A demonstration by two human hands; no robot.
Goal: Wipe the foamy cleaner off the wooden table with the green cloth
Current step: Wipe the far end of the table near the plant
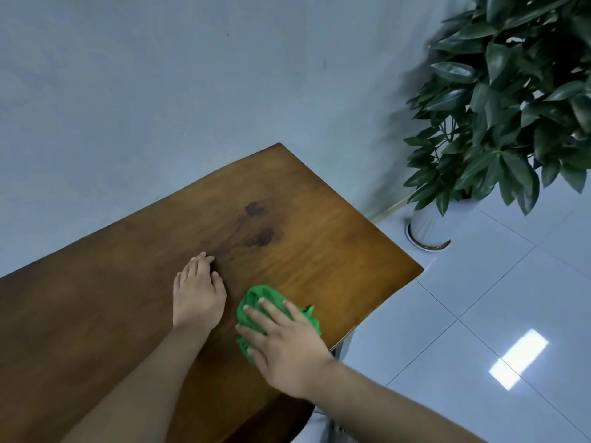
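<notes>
Green cloth [256, 302] — right hand [284, 343] flat atop

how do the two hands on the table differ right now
The right hand presses flat on the bunched green cloth; the left hand rests bare on the wood, holding nothing. The right sits nearer the table edge, the left further in. Both lie palm down.
</notes>
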